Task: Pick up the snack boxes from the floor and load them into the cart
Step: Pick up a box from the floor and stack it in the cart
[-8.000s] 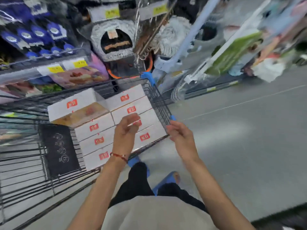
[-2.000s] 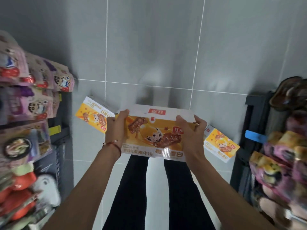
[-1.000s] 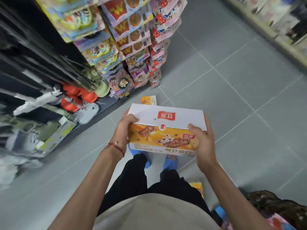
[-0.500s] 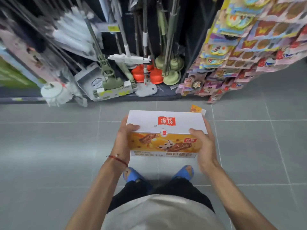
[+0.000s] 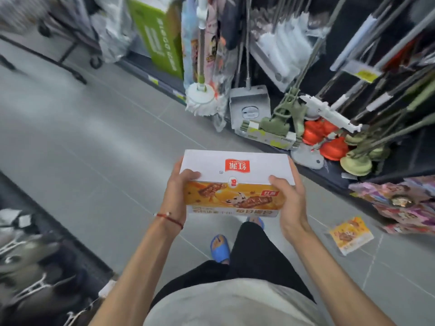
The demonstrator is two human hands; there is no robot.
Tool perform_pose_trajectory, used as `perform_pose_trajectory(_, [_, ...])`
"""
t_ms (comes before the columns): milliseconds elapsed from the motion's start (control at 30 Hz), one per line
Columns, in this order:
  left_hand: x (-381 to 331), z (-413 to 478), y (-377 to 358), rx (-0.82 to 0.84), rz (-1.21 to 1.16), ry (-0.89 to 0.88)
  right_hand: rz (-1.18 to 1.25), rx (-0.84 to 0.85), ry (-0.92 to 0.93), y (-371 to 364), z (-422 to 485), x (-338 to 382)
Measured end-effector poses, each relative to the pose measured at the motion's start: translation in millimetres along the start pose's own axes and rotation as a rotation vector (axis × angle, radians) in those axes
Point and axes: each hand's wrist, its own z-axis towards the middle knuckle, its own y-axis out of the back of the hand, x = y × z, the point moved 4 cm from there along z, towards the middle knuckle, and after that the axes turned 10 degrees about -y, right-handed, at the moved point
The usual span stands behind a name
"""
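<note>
- Head view shows you holding one snack box (image 5: 236, 182) level in front of your waist, white lid up and the printed orange side turned towards you.
- Your left hand (image 5: 175, 198) grips the box's left end, thumb hooked over the lid's edge. Your right hand (image 5: 288, 203) does the same at the right end. Both hands are wrapped onto the box, so neither is free.
- My judgement is that you hold it at both ends because the box is long and flat. A hand at each end stops it tipping and leaves the bottom clear to set down flat in the cart.
- The box sits between your hands, touching both palms, well above the floor (image 5: 94, 149) and over your feet.
- A second box (image 5: 352, 235) lies flat on the floor to your right, just beside the hanging snack packets (image 5: 400, 203). It is well apart from your right hand and lower, and is probably the next one to fetch.
- The cart is not clearly in view. A wheeled frame (image 5: 77, 43) at the upper left is too blurred to tell.
- Mops (image 5: 282, 114) crowd the shelf ahead, apart from the box.
</note>
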Motion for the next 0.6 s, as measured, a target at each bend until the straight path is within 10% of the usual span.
perform_pose_trajectory(600, [-112, 173, 154, -0.565, -0.196, -0.086, -0.413, 0.471, -0.102, -325, 208, 85])
